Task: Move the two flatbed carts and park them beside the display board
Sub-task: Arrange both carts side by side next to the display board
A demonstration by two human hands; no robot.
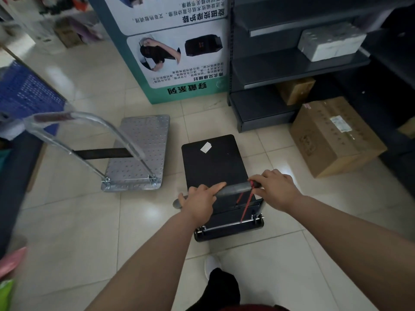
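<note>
A black flatbed cart [213, 162] stands on the tiled floor in front of me, a white sticker on its deck. Both hands hold its grey handle bar: my left hand [199, 202] grips the left end with the forefinger stretched along the bar, my right hand [275, 189] grips the right end beside a red strap. A silver perforated flatbed cart [143, 140] stands to the left with its chrome handle upright and nobody touching it. The green and white display board [177, 48] rises just beyond both carts.
Dark metal shelving [280, 70] stands right of the board, with a white package on one shelf. A large cardboard box [334, 135] sits on the floor to the right. A blue crate [24, 95] is at the left. My white shoe [212, 264] is behind the cart.
</note>
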